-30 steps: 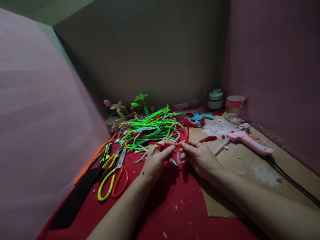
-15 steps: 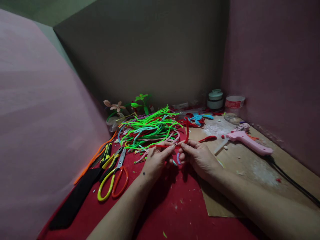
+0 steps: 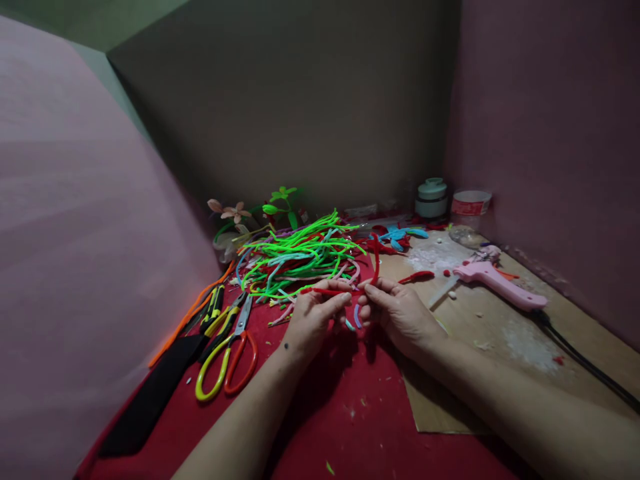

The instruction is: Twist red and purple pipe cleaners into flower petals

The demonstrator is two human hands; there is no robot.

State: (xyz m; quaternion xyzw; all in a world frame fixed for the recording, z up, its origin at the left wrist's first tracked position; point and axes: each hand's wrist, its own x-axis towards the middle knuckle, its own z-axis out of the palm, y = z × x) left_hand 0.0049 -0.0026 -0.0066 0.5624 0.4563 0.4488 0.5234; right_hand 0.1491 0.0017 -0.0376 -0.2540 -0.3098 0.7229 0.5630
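Both hands pinch a red pipe cleaner (image 3: pixel 375 259) above the red cloth, in front of a heap of pipe cleaners. My left hand (image 3: pixel 320 317) is closed on its left stretch, which lies roughly level across the fingers. Thumb and fingertips of my right hand (image 3: pixel 393 310) close on it where one end bends and stands up. The fingertips of the two hands are a small gap apart. Short purple (image 3: pixel 357 317) and pale green pieces of pipe cleaner show just below the fingers. The heap (image 3: pixel 305 257) is mostly bright green, with red, pink and light blue strands.
Scissors (image 3: pixel 227 360) with yellow and red handles lie at left beside pliers (image 3: pixel 220 327) and a black strip (image 3: pixel 150 400). On the cardboard (image 3: pixel 440 413) at right rests a pink glue gun (image 3: pixel 500 283) with a black cord. Pipe-cleaner flowers (image 3: pixel 283 197), a jar (image 3: pixel 431 198) and a tub (image 3: pixel 470 203) stand behind.
My hands stay nearly in place on the red pipe cleaner. The right fingertips have shifted slightly away from the left ones; the rest looks the same.
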